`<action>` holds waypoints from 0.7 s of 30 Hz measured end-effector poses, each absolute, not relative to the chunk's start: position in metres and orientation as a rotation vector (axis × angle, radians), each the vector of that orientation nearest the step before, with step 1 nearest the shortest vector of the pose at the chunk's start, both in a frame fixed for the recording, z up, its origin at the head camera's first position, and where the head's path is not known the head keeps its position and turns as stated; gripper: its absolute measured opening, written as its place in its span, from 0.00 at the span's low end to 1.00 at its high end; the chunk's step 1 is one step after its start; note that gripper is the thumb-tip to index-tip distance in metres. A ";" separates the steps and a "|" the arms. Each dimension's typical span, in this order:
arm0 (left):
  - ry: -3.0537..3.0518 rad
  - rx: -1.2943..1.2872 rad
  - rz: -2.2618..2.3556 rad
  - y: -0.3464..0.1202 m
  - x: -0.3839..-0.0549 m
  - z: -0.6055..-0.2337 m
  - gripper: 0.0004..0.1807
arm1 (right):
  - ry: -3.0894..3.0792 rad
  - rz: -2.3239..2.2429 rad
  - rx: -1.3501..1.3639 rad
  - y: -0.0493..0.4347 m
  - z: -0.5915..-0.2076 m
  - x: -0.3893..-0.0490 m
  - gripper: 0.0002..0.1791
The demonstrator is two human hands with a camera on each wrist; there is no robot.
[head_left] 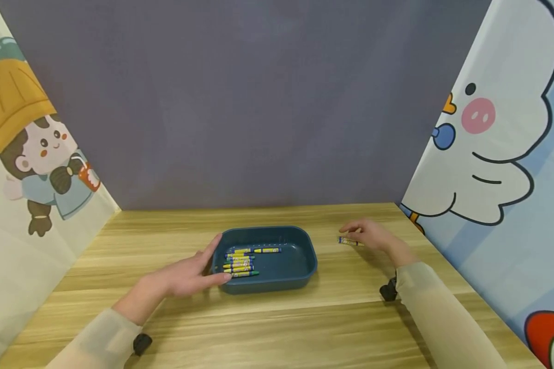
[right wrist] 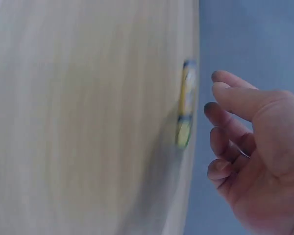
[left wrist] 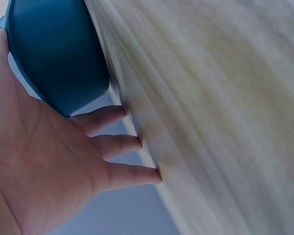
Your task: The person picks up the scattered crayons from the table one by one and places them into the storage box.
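Note:
A dark blue tray [head_left: 270, 288] stands on the table, several yellow-and-blue crayons [head_left: 240, 268] lying in its left half. My left hand [head_left: 184, 277] rests against the tray's left end, thumb over the near rim and index finger along the far left side. In the left wrist view, the other fingers are straight, their tips down at the tabletop beside the tray wall [left wrist: 59, 54]. One loose crayon [right wrist: 186, 98] with a yellow-green end lies on the table right of the tray. Just over it hovers my right hand [head_left: 371, 236], loosely curved, nothing between the fingers.
The wooden table [head_left: 277, 328] ends at a grey backdrop [head_left: 268, 113] behind the tray. Cartoon-printed panels flank it, a left panel [head_left: 83, 225] and a right panel [head_left: 512, 256]. A black wrist device [head_left: 389, 290] sits at my right sleeve, another [head_left: 142, 344] at my left.

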State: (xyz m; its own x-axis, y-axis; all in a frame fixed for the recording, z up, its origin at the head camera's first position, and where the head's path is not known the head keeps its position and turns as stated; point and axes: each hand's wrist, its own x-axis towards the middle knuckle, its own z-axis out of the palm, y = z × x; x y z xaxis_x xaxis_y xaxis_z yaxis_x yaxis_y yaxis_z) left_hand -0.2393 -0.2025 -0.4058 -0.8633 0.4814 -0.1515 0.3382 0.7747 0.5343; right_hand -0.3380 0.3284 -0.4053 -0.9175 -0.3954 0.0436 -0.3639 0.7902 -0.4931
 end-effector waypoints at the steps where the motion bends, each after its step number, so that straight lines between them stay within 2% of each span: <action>1: 2.688 0.635 0.735 -0.203 -0.239 -0.405 0.62 | 2.923 -0.776 -0.598 0.334 -0.407 -0.338 0.16; 11: 2.684 0.646 0.746 -0.203 -0.238 -0.404 0.62 | 2.936 -0.784 -0.545 0.359 -0.419 -0.339 0.14; 21: 2.688 0.629 0.730 -0.202 -0.239 -0.404 0.62 | 2.961 -0.782 -0.457 0.382 -0.421 -0.334 0.16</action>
State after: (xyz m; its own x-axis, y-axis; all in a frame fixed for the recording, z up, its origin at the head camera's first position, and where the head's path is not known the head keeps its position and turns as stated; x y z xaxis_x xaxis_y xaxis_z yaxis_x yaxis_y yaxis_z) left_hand -0.2390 -0.2025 -0.4040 -0.8644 0.4785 -0.1547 0.3344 0.7767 0.5337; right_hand -0.3339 0.3818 -0.4209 -0.9554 -0.2936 0.0318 -0.2710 0.8288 -0.4895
